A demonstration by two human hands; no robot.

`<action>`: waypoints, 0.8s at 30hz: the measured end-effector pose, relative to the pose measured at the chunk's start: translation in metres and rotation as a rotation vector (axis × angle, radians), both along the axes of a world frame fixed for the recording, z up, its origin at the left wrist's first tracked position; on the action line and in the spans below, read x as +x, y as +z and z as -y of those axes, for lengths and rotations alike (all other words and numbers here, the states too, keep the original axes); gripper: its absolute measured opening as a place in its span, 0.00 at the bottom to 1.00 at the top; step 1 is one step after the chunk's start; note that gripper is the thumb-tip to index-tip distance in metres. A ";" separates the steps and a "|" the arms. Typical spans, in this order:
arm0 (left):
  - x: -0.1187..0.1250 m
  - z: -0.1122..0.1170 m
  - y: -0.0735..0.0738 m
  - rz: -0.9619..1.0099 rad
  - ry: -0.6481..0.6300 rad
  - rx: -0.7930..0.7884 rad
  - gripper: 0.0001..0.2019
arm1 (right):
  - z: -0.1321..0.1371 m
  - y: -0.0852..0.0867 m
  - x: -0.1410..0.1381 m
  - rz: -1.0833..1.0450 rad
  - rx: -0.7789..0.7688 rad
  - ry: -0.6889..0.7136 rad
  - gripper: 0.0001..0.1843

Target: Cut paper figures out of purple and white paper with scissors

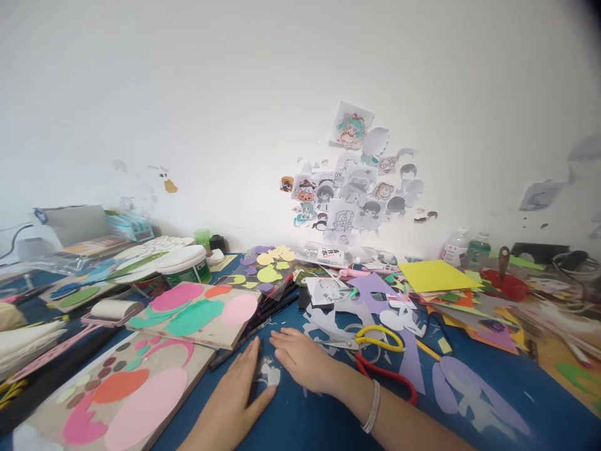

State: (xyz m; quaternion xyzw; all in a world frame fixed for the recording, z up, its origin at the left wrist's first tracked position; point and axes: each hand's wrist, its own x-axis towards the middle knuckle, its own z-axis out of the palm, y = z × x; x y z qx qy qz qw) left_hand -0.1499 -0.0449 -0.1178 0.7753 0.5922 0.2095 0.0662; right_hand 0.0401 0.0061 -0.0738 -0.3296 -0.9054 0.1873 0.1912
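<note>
My left hand [237, 398] lies on the blue table [300, 426] with its fingers stretched forward and its thumb apart. Just across from it, my right hand [303, 360] rests palm down, fingers extended, a pale band on its wrist. White paper scraps [270, 374] lie between the two hands, close to my left thumb. Neither hand appears to hold anything. Right of my right hand are scissors with yellow handles [382, 336] and, partly behind my wrist, red handles [389, 379].
Boards with coloured paper cutouts [201, 313] [145, 401] lie left, beside a paint roller [113, 311] and white tub [183, 263]. Purple paper offcuts [370, 291], a yellow sheet stack [439, 275] and bottles [455, 247] are right. Drawings [352, 188] cover part of the wall.
</note>
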 end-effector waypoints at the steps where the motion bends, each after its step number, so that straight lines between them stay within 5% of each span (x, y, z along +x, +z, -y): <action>1: 0.001 0.000 0.002 0.018 -0.003 -0.019 0.34 | -0.001 -0.002 0.001 0.000 0.000 -0.003 0.24; 9: 0.000 -0.006 0.009 0.417 0.116 -0.073 0.34 | -0.008 -0.004 -0.006 -0.091 0.038 -0.078 0.17; 16: -0.002 -0.004 0.009 0.393 0.185 -0.047 0.34 | -0.033 0.015 -0.041 0.084 -0.038 -0.087 0.07; 24: -0.002 -0.004 0.003 0.342 0.176 -0.034 0.34 | -0.040 0.017 -0.049 0.132 -0.096 -0.046 0.02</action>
